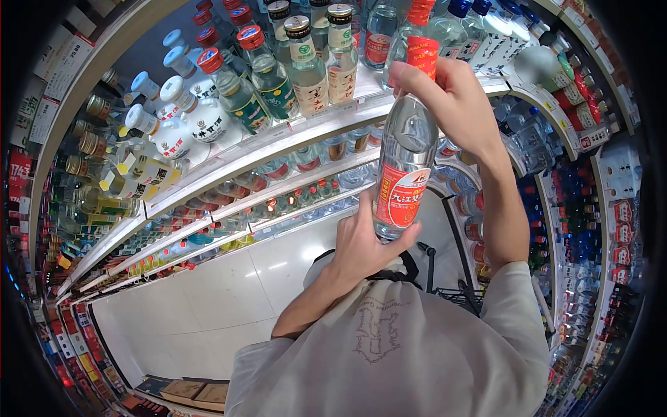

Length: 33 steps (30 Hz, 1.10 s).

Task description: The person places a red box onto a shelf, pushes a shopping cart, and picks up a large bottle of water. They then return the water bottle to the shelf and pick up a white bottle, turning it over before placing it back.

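Observation:
A clear glass bottle (406, 163) with a red and white label and a red cap wrap is held in front of the shelves, nearly upright and tilted slightly. My right hand (455, 97) wraps round its neck, just below the top. Low on the bottle, my left hand (372, 240) grips the base, with thumb and fingers on either side of the label. Behind the bottle's top, more clear bottles with red or blue caps stand on the upper shelf (278, 135).
White round jars (187, 128) and green-labelled bottles (243, 104) stand on the upper shelf at left. Lower shelves curve round both sides with more bottles. A black wire basket (462, 295) is beside my body at right. Cardboard boxes (184, 389) lie low at left, past the tiled floor (208, 299).

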Motion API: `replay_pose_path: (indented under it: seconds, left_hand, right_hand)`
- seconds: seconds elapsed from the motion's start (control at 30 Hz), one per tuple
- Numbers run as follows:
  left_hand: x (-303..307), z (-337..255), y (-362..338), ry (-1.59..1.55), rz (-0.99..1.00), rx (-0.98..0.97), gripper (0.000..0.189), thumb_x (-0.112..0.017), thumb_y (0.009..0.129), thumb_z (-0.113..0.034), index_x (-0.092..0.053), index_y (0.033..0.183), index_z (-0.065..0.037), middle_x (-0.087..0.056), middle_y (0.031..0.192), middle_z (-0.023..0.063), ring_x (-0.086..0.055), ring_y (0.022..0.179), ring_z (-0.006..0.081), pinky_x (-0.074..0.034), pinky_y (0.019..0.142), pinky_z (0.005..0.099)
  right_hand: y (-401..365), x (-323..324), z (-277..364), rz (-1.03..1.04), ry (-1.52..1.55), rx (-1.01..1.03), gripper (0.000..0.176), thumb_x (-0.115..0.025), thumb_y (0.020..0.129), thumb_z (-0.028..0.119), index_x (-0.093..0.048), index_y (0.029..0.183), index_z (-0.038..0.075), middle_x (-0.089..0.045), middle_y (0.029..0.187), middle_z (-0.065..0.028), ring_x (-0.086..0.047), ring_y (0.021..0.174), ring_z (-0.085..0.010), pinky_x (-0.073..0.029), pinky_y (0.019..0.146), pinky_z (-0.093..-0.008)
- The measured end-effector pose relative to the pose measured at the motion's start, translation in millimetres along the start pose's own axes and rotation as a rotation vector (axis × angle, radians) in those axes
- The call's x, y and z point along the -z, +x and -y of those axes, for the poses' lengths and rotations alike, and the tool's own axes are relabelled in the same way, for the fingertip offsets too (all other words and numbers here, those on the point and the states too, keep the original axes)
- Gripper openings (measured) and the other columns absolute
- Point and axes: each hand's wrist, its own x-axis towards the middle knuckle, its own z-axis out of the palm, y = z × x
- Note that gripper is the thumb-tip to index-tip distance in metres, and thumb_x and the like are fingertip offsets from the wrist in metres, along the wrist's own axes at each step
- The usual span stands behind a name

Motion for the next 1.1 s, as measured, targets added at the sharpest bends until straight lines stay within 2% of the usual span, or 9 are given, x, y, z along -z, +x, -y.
replay_pose_path:
  seconds: [0.17,0.27,0.37,0.5,0.63,0.73,0.87,0.97,1.1]
  left_hand:
    - [-10.7,15.8,6.4,-0.249,0.060,-0.029,0.087,-0.084,0.086,-0.044,-0.040,0.142,0.005,-0.073,0.110,0.0195,-0.075,0.086,0.0254,-0.058,0.072,0.0365]
    - [-3.7,12.1,14.4,-0.308,0.188,0.057,0.087,-0.082,0.089,-0.044,-0.038,0.147,0.004,-0.071,0.114,0.0179,-0.073,0.085,0.0194,-0.057,0.070,0.0325]
    - [-5.8,3.9,30.8,-0.288,0.175,0.097,0.084,-0.081,0.092,-0.040,-0.037,0.148,0.005,-0.072,0.111,0.0178,-0.071,0.079,0.0167,-0.056,0.066,0.0312]
    - [-11.8,5.4,48.0,-0.197,0.104,0.028,0.082,-0.080,0.094,-0.037,-0.036,0.149,0.006,-0.073,0.109,0.0185,-0.070,0.074,0.0166,-0.056,0.065,0.0325]
    - [-22.4,13.5,65.5,-0.130,-0.013,0.080,0.083,-0.080,0.093,-0.035,-0.035,0.150,0.005,-0.073,0.107,0.0193,-0.069,0.070,0.0196,-0.056,0.064,0.0345]
    - [-33.8,27.1,76.8,-0.134,-0.089,0.091,0.080,-0.079,0.094,-0.034,-0.035,0.149,0.004,-0.073,0.107,0.0193,-0.069,0.070,0.0209,-0.055,0.064,0.0354]
    - [-40.2,26.7,87.2,-0.115,-0.131,0.157,0.078,-0.077,0.095,-0.035,-0.036,0.148,0.003,-0.073,0.109,0.0196,-0.070,0.070,0.0235,-0.055,0.064,0.0365]
    - [-47.5,42.9,92.5,0.025,-0.189,0.078,0.079,-0.078,0.094,-0.037,-0.036,0.148,0.003,-0.072,0.109,0.0202,-0.070,0.070,0.0244,-0.055,0.065,0.0374]
    - [-52.9,45.4,99.9,0.005,-0.216,0.109,0.080,-0.078,0.094,-0.038,-0.036,0.148,0.003,-0.073,0.106,0.0188,-0.069,0.067,0.0252,-0.055,0.063,0.0385]
  right_hand:
    - [-6.0,15.9,28.2,-0.005,-0.076,0.040,0.049,-0.068,0.098,0.045,-0.071,0.087,-0.003,-0.053,0.057,-0.0058,-0.046,0.052,-0.0124,-0.035,0.050,-0.0343]
    - [-5.4,25.8,40.8,-0.038,-0.128,0.158,0.045,-0.070,0.097,0.042,-0.072,0.089,-0.002,-0.056,0.057,-0.0063,-0.047,0.051,-0.0127,-0.037,0.049,-0.0326]
    - [-0.1,38.9,41.0,0.030,-0.146,0.177,0.042,-0.073,0.096,0.039,-0.072,0.090,-0.002,-0.059,0.059,-0.0045,-0.048,0.052,-0.0096,-0.037,0.049,-0.0295]
    - [20.3,50.6,37.6,0.076,-0.021,0.231,0.039,-0.077,0.094,0.036,-0.073,0.091,-0.002,-0.061,0.061,-0.0017,-0.048,0.054,-0.0060,-0.037,0.049,-0.0276]
    - [39.3,66.6,44.0,0.216,-0.050,0.115,0.039,-0.078,0.091,0.036,-0.071,0.090,-0.003,-0.059,0.060,-0.0007,-0.046,0.055,-0.0059,-0.038,0.049,-0.0286]
    - [48.5,71.1,44.3,0.292,-0.163,0.086,0.035,-0.082,0.092,0.029,-0.073,0.100,-0.004,-0.059,0.070,0.0053,-0.048,0.062,-0.0008,-0.037,0.054,-0.0220]
    - [54.7,68.3,36.6,0.260,-0.123,0.121,0.034,-0.082,0.092,0.027,-0.073,0.101,-0.004,-0.056,0.068,0.0067,-0.043,0.060,-0.0004,-0.033,0.052,-0.0224]
    - [56.3,68.3,28.7,0.235,-0.145,0.191,0.033,-0.081,0.093,0.028,-0.073,0.102,-0.003,-0.051,0.065,0.0076,-0.038,0.059,-0.0009,-0.028,0.051,-0.0241]
    - [55.3,68.8,23.6,0.226,-0.099,0.235,0.035,-0.079,0.095,0.032,-0.074,0.103,-0.002,-0.047,0.062,0.0070,-0.035,0.058,-0.0017,-0.025,0.051,-0.0259]
